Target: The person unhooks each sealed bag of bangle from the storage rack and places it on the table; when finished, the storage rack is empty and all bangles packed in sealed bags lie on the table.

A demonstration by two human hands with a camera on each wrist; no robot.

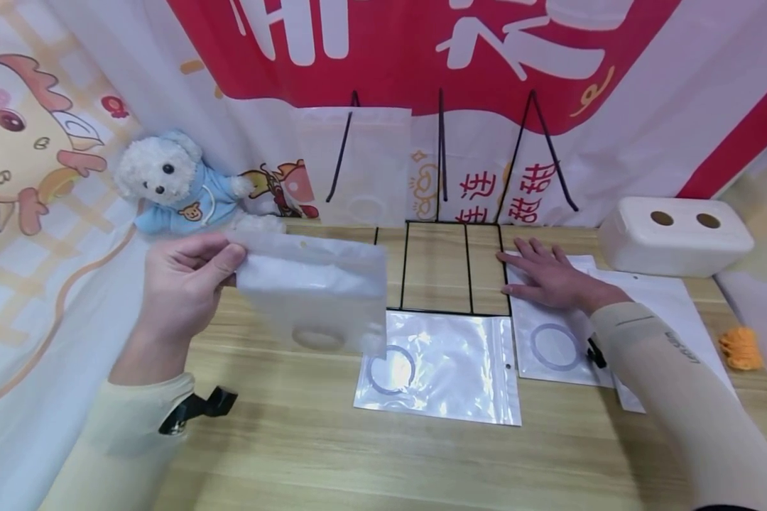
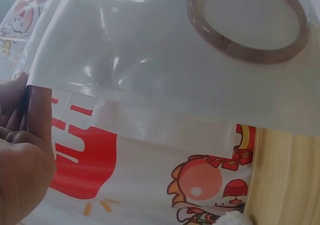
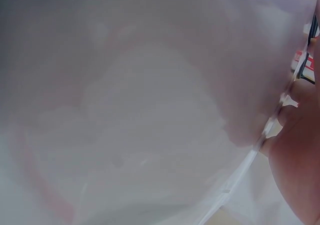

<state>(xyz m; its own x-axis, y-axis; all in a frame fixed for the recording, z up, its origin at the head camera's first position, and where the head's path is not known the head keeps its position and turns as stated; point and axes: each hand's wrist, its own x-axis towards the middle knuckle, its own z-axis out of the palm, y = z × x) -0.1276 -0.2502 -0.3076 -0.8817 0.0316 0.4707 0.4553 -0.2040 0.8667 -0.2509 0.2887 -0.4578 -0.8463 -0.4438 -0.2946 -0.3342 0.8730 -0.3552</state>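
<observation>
Wood-grain surface (image 1: 281,447) is carrying: a wire rack (image 1: 469,270), standing at the back; a shiny bag (image 1: 460,369), lying just before it; a frosted bag (image 1: 529,341) and a white bag (image 1: 661,305), lying at right; a white box (image 1: 674,245), sitting behind them; an orange item (image 1: 741,348), resting far right.

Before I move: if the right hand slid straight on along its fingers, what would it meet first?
Probably the black wire rack: the right hand has its fingertips at the rack's edge, though contact is unclear.

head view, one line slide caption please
The left hand holds up a bag with a bangle inside; the right hand rests on another bag beside a black wire rack.
</observation>
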